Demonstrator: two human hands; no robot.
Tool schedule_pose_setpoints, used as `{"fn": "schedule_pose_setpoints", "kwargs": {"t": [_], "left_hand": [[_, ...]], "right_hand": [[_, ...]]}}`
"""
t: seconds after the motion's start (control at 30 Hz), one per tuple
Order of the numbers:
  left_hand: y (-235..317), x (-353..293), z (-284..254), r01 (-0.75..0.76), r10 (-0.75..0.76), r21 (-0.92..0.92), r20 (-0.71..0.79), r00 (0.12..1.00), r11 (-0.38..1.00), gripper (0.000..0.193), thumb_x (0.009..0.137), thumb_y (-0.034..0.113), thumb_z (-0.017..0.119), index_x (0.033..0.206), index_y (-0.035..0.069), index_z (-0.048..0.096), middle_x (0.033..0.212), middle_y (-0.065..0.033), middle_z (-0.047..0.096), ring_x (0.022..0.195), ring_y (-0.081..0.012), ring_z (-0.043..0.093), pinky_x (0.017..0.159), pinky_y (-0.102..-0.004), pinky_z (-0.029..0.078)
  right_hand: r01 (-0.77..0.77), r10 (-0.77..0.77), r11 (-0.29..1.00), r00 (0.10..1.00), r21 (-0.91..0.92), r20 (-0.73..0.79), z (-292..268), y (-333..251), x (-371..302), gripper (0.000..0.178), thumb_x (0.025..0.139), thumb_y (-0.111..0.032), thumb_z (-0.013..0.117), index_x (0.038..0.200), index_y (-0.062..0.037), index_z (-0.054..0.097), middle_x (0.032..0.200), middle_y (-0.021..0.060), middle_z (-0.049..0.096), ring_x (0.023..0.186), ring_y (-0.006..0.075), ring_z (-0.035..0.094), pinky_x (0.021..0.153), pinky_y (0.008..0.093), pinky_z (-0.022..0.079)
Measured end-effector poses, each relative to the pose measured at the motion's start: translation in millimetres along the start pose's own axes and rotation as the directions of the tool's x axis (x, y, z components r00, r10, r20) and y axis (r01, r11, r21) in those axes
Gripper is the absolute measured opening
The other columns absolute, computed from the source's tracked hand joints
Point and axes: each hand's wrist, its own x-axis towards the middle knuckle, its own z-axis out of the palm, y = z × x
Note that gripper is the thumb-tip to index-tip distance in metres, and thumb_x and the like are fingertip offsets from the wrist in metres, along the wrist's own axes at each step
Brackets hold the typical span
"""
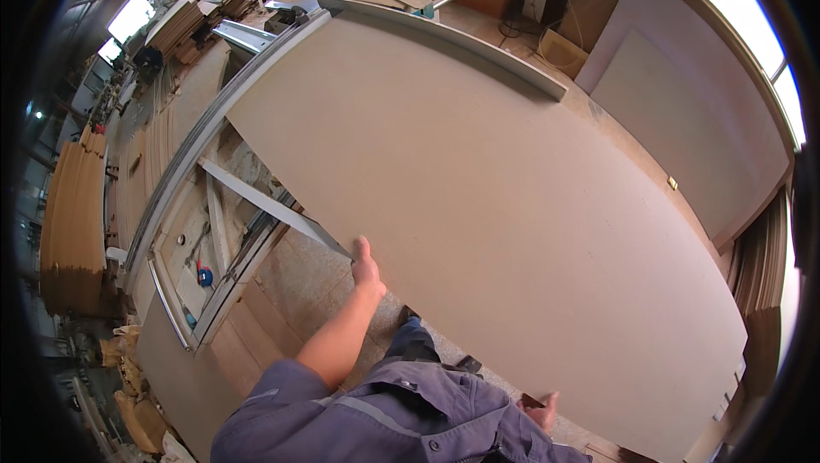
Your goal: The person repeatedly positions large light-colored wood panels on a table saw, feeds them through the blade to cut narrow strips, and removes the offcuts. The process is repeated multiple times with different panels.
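A large flat beige panel [495,207] spreads out in front of me, its near edge running past my waist. My left hand [366,271] grips that edge at the left, thumb up on the top face and fingers hidden beneath. Farther right along the same edge is my right hand [540,413], partly covered by my jacket. Its thumb lies against the board's edge and its fingers curl under. The panel's far end meets a long metal fence [453,40] on a sliding saw table.
A metal rail [213,121] curves along the left, with a diagonal support arm [265,200] under the panel. A blue tape measure [205,276] lies within the frame. Stacked boards [75,224] stand far left. Large sheets [683,113] lean at the right wall.
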Motion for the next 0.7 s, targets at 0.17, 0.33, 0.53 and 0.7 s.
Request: {"fn": "schedule_pose_setpoints", "kwargs": {"t": [0.17,0.33,0.53,0.7], "left_hand": [[-17.5,-16.6,2.1,-0.116,0.160,0.236,-0.179,0.971,0.965,0.082,0.093,0.060,0.056,0.144,-0.001,0.037,0.144,-0.0131,0.048,0.128,-0.0303,0.050,0.104,-0.0468,0.045],[8.0,-33.1,35.9,-0.015,0.196,0.418,-0.394,0.898,0.908,0.090,0.093,0.062,0.053,0.143,-0.010,0.033,0.146,-0.0202,0.044,0.131,-0.0313,0.048,0.106,-0.0449,0.044],[7.8,-48.5,44.1,0.026,0.240,0.496,-0.464,0.853,0.868,0.089,0.095,0.061,0.051,0.141,-0.013,0.034,0.147,-0.0231,0.043,0.131,-0.0314,0.049,0.106,-0.0413,0.044],[1.1,-36.9,35.8,-0.034,0.303,0.528,-0.432,0.849,0.848,0.083,0.096,0.056,0.054,0.140,-0.012,0.038,0.144,-0.0216,0.047,0.130,-0.0300,0.049,0.105,-0.0398,0.045]], "right_hand": [[0.535,-0.490,0.831,0.833,0.151,-0.255,-90.4,-108.1,-28.8,0.059,0.104,-0.051,0.032,0.142,-0.0069,0.043,0.140,0.0125,0.051,0.124,0.0315,0.052,0.101,0.0468,0.046],[0.364,-0.271,0.930,0.777,0.054,-0.569,-98.3,-161.3,-57.3,0.060,0.104,-0.051,0.027,0.140,-0.0062,0.044,0.135,0.0134,0.053,0.118,0.0316,0.054,0.096,0.0476,0.048],[0.310,-0.261,0.950,0.757,-0.023,-0.599,-102.6,-154.5,-48.6,0.060,0.104,-0.052,0.027,0.139,-0.0066,0.045,0.133,0.0129,0.054,0.117,0.0312,0.054,0.094,0.0477,0.049],[0.265,-0.244,0.963,0.757,-0.055,-0.606,-98.5,-153.3,-45.7,0.060,0.104,-0.053,0.027,0.138,-0.0070,0.045,0.132,0.0125,0.054,0.116,0.0308,0.055,0.093,0.0477,0.049]]}}
